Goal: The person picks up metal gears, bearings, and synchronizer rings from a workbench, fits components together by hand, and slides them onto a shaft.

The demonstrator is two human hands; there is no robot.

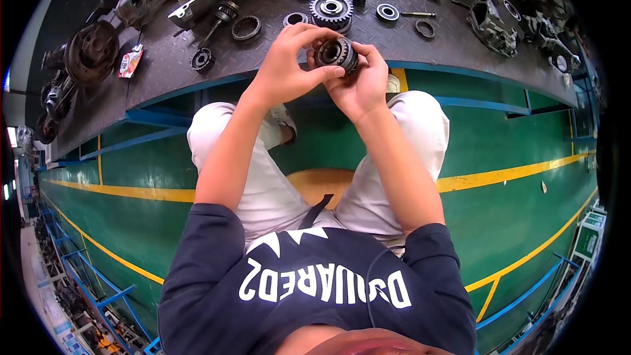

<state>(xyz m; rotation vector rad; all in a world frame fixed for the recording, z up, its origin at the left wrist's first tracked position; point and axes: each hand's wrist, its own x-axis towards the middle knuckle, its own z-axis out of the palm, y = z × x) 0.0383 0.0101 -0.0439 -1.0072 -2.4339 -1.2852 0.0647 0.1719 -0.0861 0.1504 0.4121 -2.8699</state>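
Note:
Between both hands, just over the table's near edge, is a dark metal gear (334,56) with a toothed rim and a hollow centre. My left hand (284,62) curls over it from the left, thumb at its lower side and fingers over its top. From below and the right, my right hand (361,85) cups the same gear, its fingers partly hidden behind it. Right behind the hands a large toothed gear (331,8) lies on the table, with a bearing ring (296,20) partly covered by my left hand.
The dark metal workbench (164,72) carries a ring gear (246,28), a gear shaft (220,20), a ball bearing (388,12), a small toothed ring (424,29), and metal housings (493,29) at the right. A blue frame bar (453,69) runs under its edge, above my knees.

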